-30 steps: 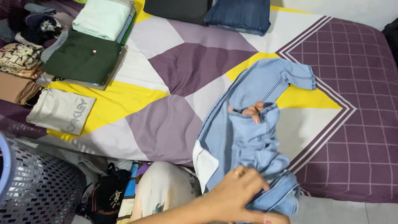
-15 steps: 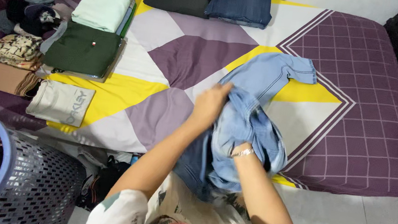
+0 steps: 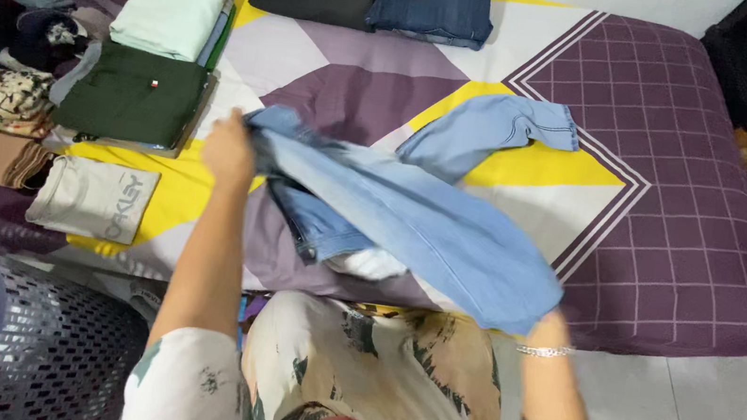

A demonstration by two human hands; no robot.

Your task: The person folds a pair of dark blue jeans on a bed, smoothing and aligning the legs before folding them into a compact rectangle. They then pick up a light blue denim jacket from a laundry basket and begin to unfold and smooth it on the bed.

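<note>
Head cam: left hand (image 3: pixel 229 147) grips one end of the light blue jeans (image 3: pixel 419 225), stretched across the bed (image 3: pixel 687 135); right hand is buried under the denim, can't tell its grip; folded clothes (image 3: pixel 136 95) off left.
</note>
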